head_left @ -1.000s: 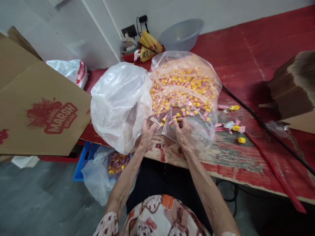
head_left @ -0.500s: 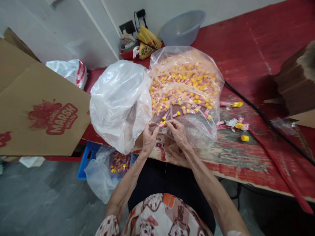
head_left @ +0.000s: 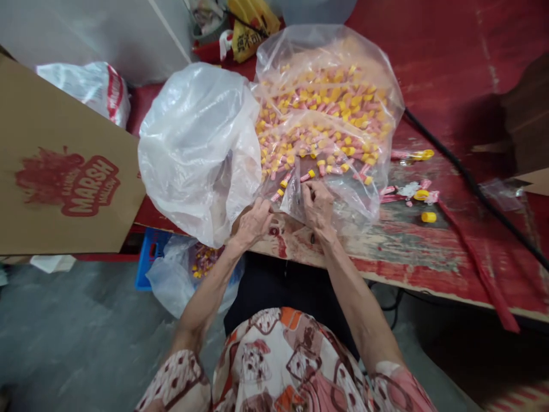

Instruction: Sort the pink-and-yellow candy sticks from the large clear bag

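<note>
My left hand point(head_left: 255, 222) is at the table's front edge beside the white plastic bag point(head_left: 193, 143), its fingers bent together. Just beyond its fingertips lies a small pink tube with a yellow cap point(head_left: 277, 195); whether they touch it I cannot tell. My right hand point(head_left: 318, 207) is curled closed at the near edge of the clear plastic bag point(head_left: 362, 209), and its fingers hide anything between them. Many yellow-capped pink tubes point(head_left: 326, 109) are heaped in and under the clear plastic. Another capped tube point(head_left: 307, 175) lies just past my right fingertips.
A printed cardboard box point(head_left: 77, 223) stands at left. Below the table edge is a blue crate point(head_left: 148, 257) with a plastic bag. To the right lie a loose yellow cap point(head_left: 428, 217), a black cable point(head_left: 458, 166) and a red strip point(head_left: 484, 274).
The view has tilted down. My hands, which were together at a capped tube, have moved apart. The right hand has curled closed beside the clear plastic; the left has drawn slightly left.
</note>
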`<action>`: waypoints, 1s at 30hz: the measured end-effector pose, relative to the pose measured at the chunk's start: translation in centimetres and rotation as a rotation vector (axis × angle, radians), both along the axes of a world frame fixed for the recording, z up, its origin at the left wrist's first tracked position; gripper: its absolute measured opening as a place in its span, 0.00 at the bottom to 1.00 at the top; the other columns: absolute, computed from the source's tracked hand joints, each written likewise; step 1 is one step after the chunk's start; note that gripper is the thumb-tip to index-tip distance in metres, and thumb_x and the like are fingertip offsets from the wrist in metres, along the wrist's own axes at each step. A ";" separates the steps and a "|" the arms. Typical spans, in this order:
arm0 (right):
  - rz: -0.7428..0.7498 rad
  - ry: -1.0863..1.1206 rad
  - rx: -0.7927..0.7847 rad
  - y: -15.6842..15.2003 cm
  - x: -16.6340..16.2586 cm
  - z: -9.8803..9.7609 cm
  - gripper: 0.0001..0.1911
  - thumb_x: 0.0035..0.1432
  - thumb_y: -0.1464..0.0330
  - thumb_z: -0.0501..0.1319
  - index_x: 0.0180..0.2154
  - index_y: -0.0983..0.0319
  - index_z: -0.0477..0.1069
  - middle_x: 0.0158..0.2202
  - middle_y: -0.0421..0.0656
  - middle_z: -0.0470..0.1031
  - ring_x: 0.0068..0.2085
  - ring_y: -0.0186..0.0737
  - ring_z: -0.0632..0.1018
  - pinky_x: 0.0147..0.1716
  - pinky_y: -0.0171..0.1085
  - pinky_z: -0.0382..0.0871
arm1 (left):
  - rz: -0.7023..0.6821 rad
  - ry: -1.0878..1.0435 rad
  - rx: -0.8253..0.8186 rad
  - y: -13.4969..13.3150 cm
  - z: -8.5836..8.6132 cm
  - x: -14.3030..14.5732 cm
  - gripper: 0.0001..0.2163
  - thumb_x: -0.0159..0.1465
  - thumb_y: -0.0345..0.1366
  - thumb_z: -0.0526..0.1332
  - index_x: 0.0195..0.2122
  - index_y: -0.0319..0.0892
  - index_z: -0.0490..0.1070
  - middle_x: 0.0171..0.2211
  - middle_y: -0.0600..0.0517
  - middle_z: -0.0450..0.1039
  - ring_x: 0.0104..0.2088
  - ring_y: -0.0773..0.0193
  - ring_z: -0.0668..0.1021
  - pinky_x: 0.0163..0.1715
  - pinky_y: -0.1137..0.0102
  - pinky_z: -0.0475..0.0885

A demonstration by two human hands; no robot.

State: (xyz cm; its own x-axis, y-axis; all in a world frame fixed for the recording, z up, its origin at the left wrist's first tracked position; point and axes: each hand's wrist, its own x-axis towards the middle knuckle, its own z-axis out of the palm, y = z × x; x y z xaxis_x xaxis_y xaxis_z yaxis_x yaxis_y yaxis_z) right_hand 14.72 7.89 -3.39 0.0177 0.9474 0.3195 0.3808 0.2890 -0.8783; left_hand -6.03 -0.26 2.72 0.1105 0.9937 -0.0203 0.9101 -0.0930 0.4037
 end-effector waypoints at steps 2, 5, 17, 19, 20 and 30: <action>-0.027 0.016 0.038 0.2 0.1 -0.2 0.16 0.77 0.64 0.54 0.48 0.59 0.81 0.48 0.50 0.85 0.46 0.45 0.82 0.53 0.45 0.79 | -0.022 -0.104 -0.036 0.7 0.2 -0.6 0.01 0.72 0.33 0.61 0.44 0.46 0.70 0.45 0.49 0.75 0.43 0.59 0.79 0.45 0.66 0.74; -0.039 0.035 0.067 0.3 0.1 -0.3 0.16 0.76 0.66 0.52 0.49 0.59 0.80 0.49 0.50 0.84 0.49 0.46 0.83 0.57 0.48 0.78 | 0.029 -0.301 -0.112 1.1 0.6 -1.6 0.02 0.71 0.34 0.63 0.44 0.45 0.70 0.39 0.54 0.74 0.39 0.62 0.78 0.44 0.68 0.74; -0.020 -0.041 -0.026 0.5 0.4 -1.0 0.17 0.73 0.66 0.53 0.49 0.58 0.81 0.51 0.51 0.85 0.52 0.50 0.82 0.58 0.48 0.76 | 0.118 -0.272 0.279 -1.7 -1.0 2.3 0.03 0.72 0.34 0.65 0.43 0.46 0.71 0.40 0.51 0.75 0.41 0.59 0.80 0.45 0.68 0.76; -0.016 -0.048 -0.017 0.4 0.4 -1.0 0.17 0.72 0.66 0.53 0.48 0.59 0.81 0.50 0.52 0.85 0.52 0.50 0.82 0.58 0.48 0.76 | 0.045 -0.219 0.238 -1.5 -1.7 2.6 0.03 0.71 0.31 0.64 0.41 0.46 0.70 0.40 0.51 0.74 0.41 0.60 0.80 0.43 0.68 0.75; -0.012 -0.046 -0.012 0.4 0.4 -0.9 0.17 0.72 0.66 0.53 0.48 0.59 0.81 0.50 0.52 0.85 0.51 0.50 0.82 0.58 0.49 0.76 | 0.026 -0.214 0.224 -1.3 -1.8 2.6 0.04 0.71 0.30 0.63 0.41 0.45 0.70 0.40 0.51 0.74 0.40 0.60 0.80 0.43 0.69 0.75; -0.106 0.027 -0.046 0.9 0.5 -0.8 0.20 0.71 0.63 0.52 0.55 0.58 0.79 0.48 0.53 0.84 0.48 0.52 0.83 0.60 0.55 0.76 | 0.156 -0.343 0.290 -1.0 -1.3 2.1 0.14 0.65 0.24 0.60 0.49 0.45 0.74 0.45 0.48 0.77 0.45 0.59 0.81 0.51 0.65 0.78</action>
State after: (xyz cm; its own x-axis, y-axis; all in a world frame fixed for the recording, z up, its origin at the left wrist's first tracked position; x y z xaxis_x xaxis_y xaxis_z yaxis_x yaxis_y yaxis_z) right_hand 15.22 8.75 -4.23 0.1268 0.9533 0.2740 0.3835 0.2076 -0.8999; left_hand -3.91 -1.27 1.46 -0.0887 0.9581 0.2725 0.7407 -0.1195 0.6612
